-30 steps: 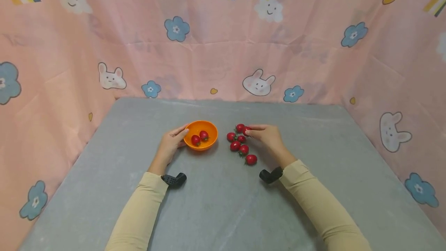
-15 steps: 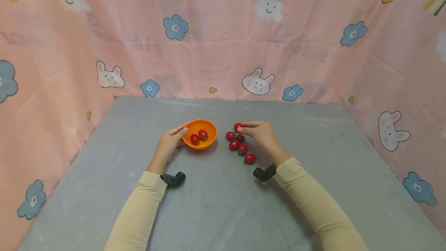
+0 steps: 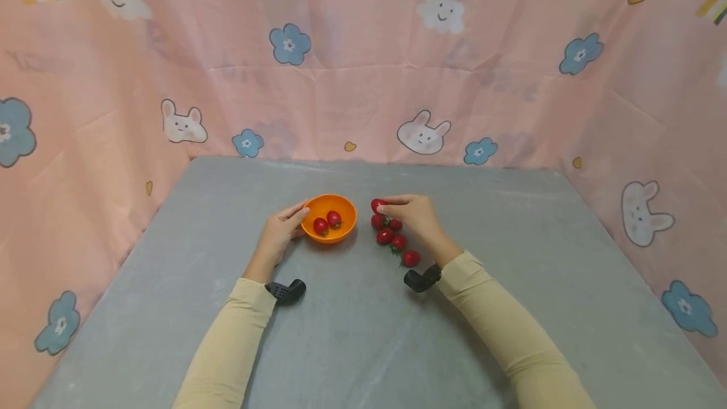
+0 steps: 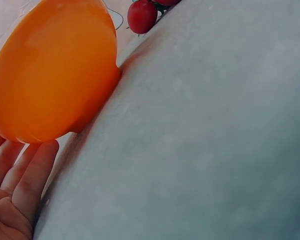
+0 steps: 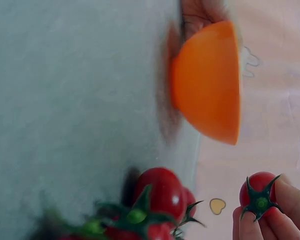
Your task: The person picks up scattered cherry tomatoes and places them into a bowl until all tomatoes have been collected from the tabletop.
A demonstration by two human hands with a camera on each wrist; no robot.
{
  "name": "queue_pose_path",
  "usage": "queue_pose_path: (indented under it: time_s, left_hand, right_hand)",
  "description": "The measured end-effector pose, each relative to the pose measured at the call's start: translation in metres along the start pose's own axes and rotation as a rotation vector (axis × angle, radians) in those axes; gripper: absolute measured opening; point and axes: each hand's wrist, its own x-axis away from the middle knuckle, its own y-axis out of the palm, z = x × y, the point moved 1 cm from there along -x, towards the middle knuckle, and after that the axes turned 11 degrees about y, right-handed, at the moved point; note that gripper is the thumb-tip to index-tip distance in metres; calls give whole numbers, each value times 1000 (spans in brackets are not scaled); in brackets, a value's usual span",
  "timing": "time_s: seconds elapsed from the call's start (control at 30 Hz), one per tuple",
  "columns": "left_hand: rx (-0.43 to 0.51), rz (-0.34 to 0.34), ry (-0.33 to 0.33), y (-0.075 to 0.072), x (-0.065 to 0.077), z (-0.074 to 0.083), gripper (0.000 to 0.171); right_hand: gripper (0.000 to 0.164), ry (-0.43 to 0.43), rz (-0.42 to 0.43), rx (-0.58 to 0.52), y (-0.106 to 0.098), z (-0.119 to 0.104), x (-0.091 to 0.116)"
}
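Observation:
An orange bowl (image 3: 344, 213) with two red cherry tomatoes in it stands mid-table in the head view. My left hand (image 3: 277, 232) holds it from the left, thumb at the rim and fingers under the side; the left wrist view shows those fingers (image 4: 34, 175) against the bowl's wall. Between thumb and fingers, my right hand (image 3: 417, 214) pinches a cherry tomato (image 5: 261, 195) with its green calyx facing the right wrist camera. This tomato is above the table, right of the bowl. Several loose cherry tomatoes (image 3: 385, 236) lie below and beside the right hand.
The grey table (image 3: 341, 333) runs back to a pink curtain (image 3: 352, 100) printed with rainbows, rabbits and flowers. Black wrist devices (image 3: 289, 291) sit on both wrists, over beige sleeves (image 3: 227, 346). The lone nearest tomato (image 3: 411, 258) lies at the front of the group.
My right hand has moved left toward the bowl, carrying the pinched cherry tomato. The left hand and the bowl have stayed in place, with the same two tomatoes inside.

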Motion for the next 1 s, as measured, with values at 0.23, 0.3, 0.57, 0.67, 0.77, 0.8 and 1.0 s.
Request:
queue_pose_path:
  time_s: [0.23,0.3,0.57,0.67,0.77,0.8,1.0]
  left_hand:
    - [-11,2,-13,-1,-1,0,50]
    - [-16,0,-12,-2,-1,0,50]
    - [-31,-3,-24,0,-1,1,49]
    - [-29,1,-26,0,-1,2,50]
    - [-31,9,-29,0,-1,3,49]
    - [-34,7,-29,0,-1,2,50]
    - [-39,-5,-25,0,0,2,50]
  right_hand:
    - [36,7,-11,-10,6,-9,-2]
    - [35,1,-26,-24,8,-12,-2]
    - [28,-16,-45,-36,16,-19,-1]
    - [29,-29,-46,-24,18,-22,-1]
    - [30,-41,-47,-37,19,-26,-2]
    - [30,-44,-48,-37,20,-27,-2]
    - [30,-48,-54,3,25,-33,-4]
